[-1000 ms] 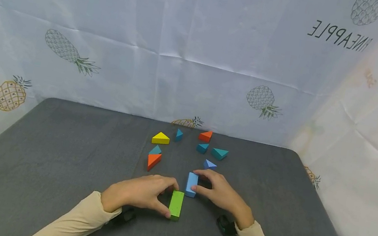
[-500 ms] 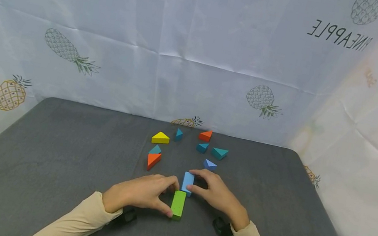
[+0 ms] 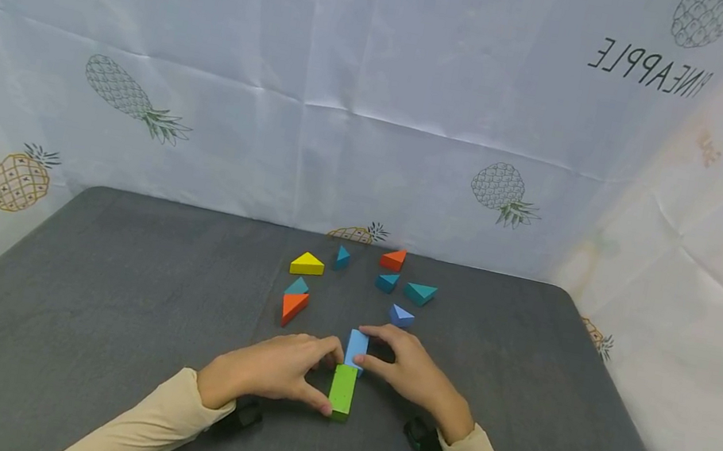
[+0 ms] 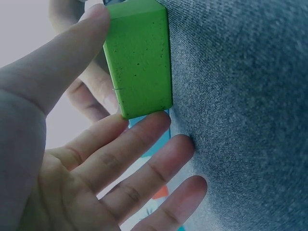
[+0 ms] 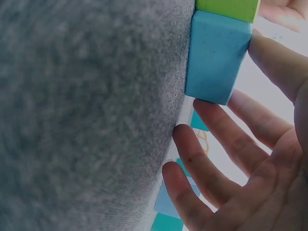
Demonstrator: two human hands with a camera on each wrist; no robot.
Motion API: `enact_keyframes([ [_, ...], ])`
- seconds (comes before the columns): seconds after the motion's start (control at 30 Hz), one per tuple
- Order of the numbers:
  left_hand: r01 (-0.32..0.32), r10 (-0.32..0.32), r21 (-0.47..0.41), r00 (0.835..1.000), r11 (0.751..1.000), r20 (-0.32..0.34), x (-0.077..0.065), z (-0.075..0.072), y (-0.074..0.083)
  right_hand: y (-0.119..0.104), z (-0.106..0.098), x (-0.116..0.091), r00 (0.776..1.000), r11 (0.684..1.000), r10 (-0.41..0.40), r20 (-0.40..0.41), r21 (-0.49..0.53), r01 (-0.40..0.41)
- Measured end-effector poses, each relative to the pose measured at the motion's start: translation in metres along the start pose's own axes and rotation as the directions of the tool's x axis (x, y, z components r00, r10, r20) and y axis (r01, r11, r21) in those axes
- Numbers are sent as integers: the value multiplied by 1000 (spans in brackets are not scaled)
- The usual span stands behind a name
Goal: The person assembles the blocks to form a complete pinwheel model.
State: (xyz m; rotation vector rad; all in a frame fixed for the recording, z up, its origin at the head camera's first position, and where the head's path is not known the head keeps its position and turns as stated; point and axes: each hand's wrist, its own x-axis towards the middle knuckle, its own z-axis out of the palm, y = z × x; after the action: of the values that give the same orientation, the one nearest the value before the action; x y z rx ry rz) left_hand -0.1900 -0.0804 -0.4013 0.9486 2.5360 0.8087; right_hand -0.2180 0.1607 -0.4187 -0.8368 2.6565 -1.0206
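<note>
A green rectangular block lies on the dark table, pinched lengthwise between the thumb and fingers of my left hand. Just beyond it is a light blue rectangular block, whose ends my right hand pinches between thumb and fingers. The two blocks meet end to end, nearly in line, with the blue one slightly farther right. In the left wrist view, fingertips press the far end of the green block while the lower fingers extend beside the cloth. The right wrist view has the blue block against the green block's end.
Triangular blocks lie farther back: yellow, orange and small teal on the left. At right are a blue one, a teal one and several others. A pineapple-print cloth hangs behind the grey table.
My right hand has slid the blue block left, up to the far end of the green block. My left hand has shifted the green block slightly right. The triangular blocks have stayed put.
</note>
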Motion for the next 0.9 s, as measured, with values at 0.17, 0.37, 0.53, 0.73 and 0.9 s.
enact_keyframes([
  [0.17, -9, 10, 8, 1000, 1000, -18, 0, 1, 1, 1, 2, 0, 1000, 1000, -3, -2, 1, 3],
  [0.37, -15, 16, 12, 999, 1000, -33, 1, 3, 0, 0, 3, 1, 1000, 1000, -10, 4, 6, 10],
  [0.53, -16, 16, 13, 999, 1000, -40, 1, 4, 0, -2, 3, 1, 1000, 1000, -15, 12, 11, 15],
  [0.73, -15, 16, 17, 999, 1000, -52, 0, 6, 1, -2, 3, 1, 1000, 1000, -24, 12, 4, 24],
  [0.9, -13, 14, 14, 998, 1000, -54, 1, 7, 1, -2, 3, 1, 1000, 1000, -29, 11, 8, 29],
])
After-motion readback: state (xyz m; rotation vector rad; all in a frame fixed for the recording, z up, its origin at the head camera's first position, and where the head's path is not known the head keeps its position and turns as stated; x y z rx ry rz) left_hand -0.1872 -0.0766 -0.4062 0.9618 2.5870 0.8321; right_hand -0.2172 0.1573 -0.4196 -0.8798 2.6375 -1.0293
